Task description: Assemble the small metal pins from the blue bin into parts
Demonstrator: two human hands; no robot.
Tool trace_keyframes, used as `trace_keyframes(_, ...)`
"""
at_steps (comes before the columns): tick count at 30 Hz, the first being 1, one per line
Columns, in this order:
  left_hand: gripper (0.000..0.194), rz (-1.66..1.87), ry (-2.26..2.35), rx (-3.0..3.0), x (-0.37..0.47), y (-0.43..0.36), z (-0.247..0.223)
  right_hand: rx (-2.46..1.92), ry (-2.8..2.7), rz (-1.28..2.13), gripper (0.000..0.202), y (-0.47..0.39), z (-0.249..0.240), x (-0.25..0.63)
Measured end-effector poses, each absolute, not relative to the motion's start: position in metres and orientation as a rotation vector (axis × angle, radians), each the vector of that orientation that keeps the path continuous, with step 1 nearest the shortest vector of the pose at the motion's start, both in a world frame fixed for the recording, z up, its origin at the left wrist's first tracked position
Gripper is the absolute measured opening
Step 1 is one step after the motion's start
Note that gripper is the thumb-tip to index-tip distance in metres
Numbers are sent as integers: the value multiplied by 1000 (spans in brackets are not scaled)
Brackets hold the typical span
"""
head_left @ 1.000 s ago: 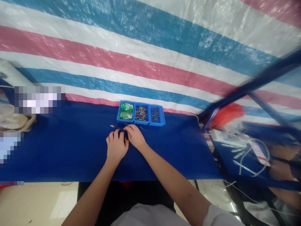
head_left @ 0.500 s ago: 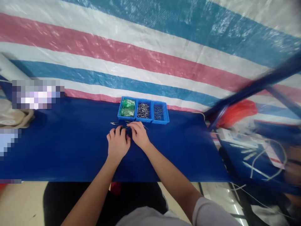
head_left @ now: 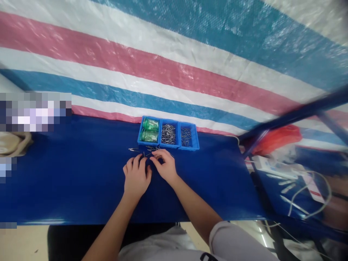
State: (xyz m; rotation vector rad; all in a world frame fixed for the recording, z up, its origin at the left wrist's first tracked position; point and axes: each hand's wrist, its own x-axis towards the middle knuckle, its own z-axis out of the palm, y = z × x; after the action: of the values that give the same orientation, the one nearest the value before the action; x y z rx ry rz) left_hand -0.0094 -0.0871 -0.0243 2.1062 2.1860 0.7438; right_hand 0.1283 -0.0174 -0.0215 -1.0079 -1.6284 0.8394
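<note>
1. The left hand [head_left: 136,175] is low over the blue table [head_left: 81,174], palm down. Its fingers are bent and slightly spread, the thumb apart from the forefinger. I cannot tell whether a pin lies under the fingertips.
2. The right hand [head_left: 165,167] is just beside it, thumb and forefinger curved round a small gap, their tips near each other. Whether they pinch a pin is too small to tell.
3. Loose metal pins [head_left: 153,148] lie on the table just beyond the hands, some by the right fingertips; a few more lie farther left, in front of the left hand.
4. Behind them, three blue bins stand side by side, touching. The left bin [head_left: 149,144] holds green packets, the middle bin [head_left: 169,145] a dense heap of pins, and the right bin [head_left: 189,148] a thinner scatter.
5. A striped sheet [head_left: 163,65] hangs behind the table.
6. At the right are a red bag [head_left: 282,137], a white cable [head_left: 328,195] and a blue frame; at the left edge is a basket [head_left: 25,144].
</note>
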Motion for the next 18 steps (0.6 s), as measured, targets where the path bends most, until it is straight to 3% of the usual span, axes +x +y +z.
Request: trace_keyframes(18, 18, 1042, 2092, 2037, -20, -84, -23, -1071, -1416, 1077, 24, -14, -27, 125)
